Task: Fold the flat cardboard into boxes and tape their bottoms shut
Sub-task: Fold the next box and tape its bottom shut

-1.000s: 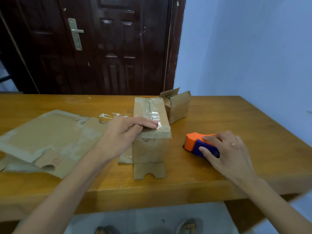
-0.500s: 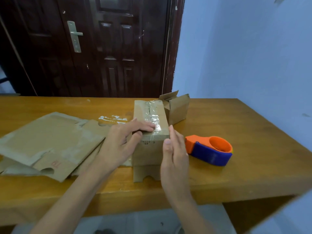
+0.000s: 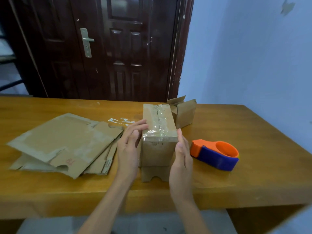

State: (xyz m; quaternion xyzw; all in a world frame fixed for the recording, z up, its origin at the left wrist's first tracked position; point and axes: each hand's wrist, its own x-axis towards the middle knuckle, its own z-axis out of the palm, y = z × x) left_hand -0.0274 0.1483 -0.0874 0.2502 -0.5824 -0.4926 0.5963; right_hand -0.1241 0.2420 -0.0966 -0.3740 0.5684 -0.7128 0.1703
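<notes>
A folded cardboard box (image 3: 158,132) stands upside down at the middle of the wooden table (image 3: 236,174), clear tape running along its upward seam and a lower flap splayed toward me. My left hand (image 3: 130,146) lies against its left side with fingers straight, fingertips at the top edge. My right hand (image 3: 183,154) lies flat against its right side. An orange and blue tape dispenser (image 3: 215,154) sits on the table just right of my right hand. A stack of flat cardboard (image 3: 65,142) lies to the left.
A second folded box (image 3: 184,112) with open flaps stands behind the taped one. Scraps of clear tape (image 3: 120,121) stick to the table near the flat stack. A dark door and a pale blue wall stand behind the table.
My right hand left the tape dispenser and came to the box's right side. My left hand slid off the taped top down to the left side.
</notes>
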